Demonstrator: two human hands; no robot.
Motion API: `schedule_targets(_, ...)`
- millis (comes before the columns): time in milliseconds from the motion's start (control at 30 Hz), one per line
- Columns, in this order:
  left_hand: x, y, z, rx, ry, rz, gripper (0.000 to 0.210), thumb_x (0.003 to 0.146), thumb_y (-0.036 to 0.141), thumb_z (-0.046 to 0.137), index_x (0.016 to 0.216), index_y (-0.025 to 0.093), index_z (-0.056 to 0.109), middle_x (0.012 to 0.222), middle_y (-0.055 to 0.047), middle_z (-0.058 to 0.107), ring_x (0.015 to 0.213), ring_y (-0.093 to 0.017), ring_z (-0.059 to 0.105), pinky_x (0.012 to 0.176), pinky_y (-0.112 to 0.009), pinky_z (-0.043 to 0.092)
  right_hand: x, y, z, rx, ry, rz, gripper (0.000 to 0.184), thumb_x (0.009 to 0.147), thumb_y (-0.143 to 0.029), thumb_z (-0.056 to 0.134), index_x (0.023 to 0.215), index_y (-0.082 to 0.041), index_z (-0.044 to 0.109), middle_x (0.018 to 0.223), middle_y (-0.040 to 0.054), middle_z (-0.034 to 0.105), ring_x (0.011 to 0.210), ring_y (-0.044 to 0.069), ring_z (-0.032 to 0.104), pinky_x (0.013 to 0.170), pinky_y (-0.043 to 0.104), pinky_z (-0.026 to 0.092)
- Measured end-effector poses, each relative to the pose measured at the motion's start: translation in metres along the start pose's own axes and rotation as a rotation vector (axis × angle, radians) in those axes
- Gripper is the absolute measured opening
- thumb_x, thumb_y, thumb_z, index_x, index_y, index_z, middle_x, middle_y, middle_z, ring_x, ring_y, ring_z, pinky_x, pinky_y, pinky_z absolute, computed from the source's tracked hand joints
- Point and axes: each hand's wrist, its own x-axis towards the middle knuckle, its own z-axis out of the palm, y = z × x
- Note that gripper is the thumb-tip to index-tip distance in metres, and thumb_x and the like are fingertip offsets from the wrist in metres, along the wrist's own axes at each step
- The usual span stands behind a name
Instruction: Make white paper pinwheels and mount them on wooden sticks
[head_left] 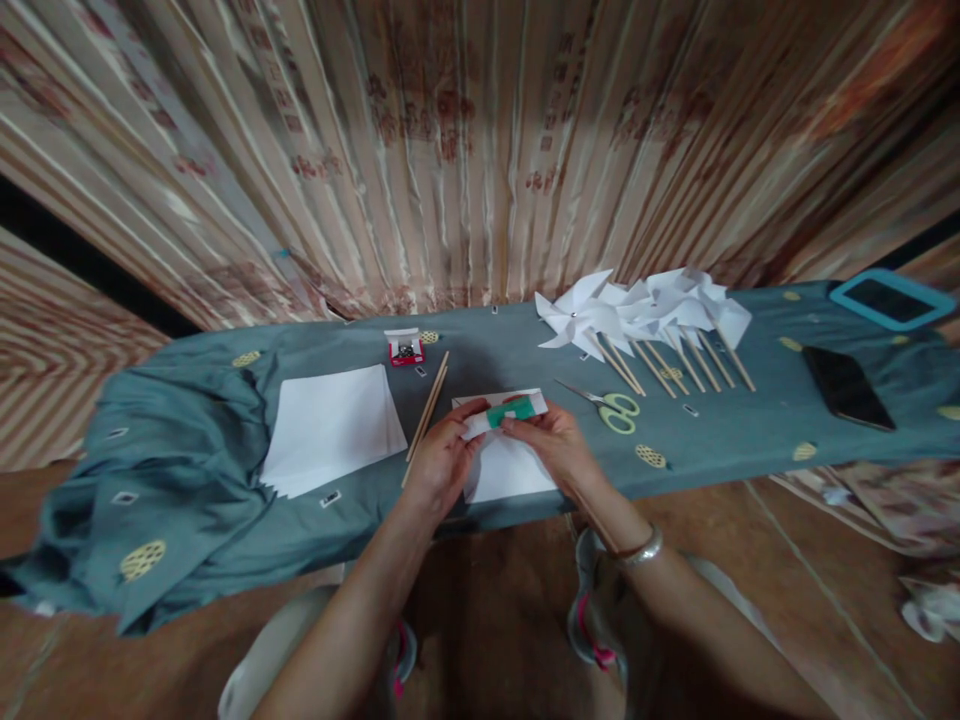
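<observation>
Between my two hands is a white glue stick with a green label (510,412), lying crosswise over a sheet of white paper (510,472). My left hand (448,452) closes its fingers on the white left end. Gripping the other end is my right hand (553,440), its thumb on the label. Just left of my left hand lie a few thin wooden sticks (427,415). Scissors with light green handles (616,410) rest to the right of my right hand, blades pointing toward the paper.
A stack of white paper (330,430) lies at left, behind it a small red box of pins (406,348). Several white paper pinwheels on sticks (645,310) lie at the back right. Farther right are a black phone (847,387) and a blue-framed object (892,299). Curtains hang behind.
</observation>
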Motion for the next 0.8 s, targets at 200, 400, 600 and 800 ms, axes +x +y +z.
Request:
schedule_targets(200,0.0,-0.001,-0.005,0.067,-0.044,0.083,0.037,0.056,0.012,0.055,0.088,0.016,0.072,0.092,-0.006,0.072,0.101,-0.022,0.062,0.101,-0.034,0.039,0.0,0.0,0.004,-0.077,-0.027,-0.007,0.04,0.054,-0.047,0.086,0.08,-0.019,0.073,0.077,-0.0004,0.074,0.067,0.012,0.064,0.07,0.026,0.052)
schedule_targets(400,-0.001,-0.004,-0.006,0.036,0.011,0.101,0.039,0.053,0.013,0.065,0.091,0.017,0.072,0.093,-0.002,0.071,0.096,-0.02,0.063,0.099,-0.034,0.04,-0.001,0.006,0.004,-0.164,-0.029,-0.027,0.042,0.057,-0.052,0.084,0.08,-0.018,0.076,0.078,0.0018,0.074,0.067,0.013,0.063,0.067,0.026,0.051)
schedule_targets(600,-0.006,0.004,-0.009,0.202,-0.002,0.204,0.041,0.06,0.015,0.072,0.101,0.022,0.071,0.107,-0.003,0.072,0.101,-0.02,0.063,0.097,-0.034,0.042,-0.002,0.001,0.004,0.022,-0.011,0.06,0.038,0.053,-0.044,0.088,0.077,-0.018,0.075,0.073,0.0005,0.074,0.064,0.011,0.066,0.064,0.023,0.052)
schedule_targets(800,-0.008,0.017,-0.006,0.046,0.043,0.122,0.029,0.058,0.019,0.083,0.085,0.016,0.073,0.091,-0.005,0.075,0.09,-0.017,0.068,0.093,-0.031,0.047,-0.008,-0.007,0.006,0.109,-0.017,0.171,0.037,0.05,-0.037,0.091,0.076,-0.018,0.073,0.069,0.0016,0.075,0.062,0.011,0.069,0.061,0.019,0.054)
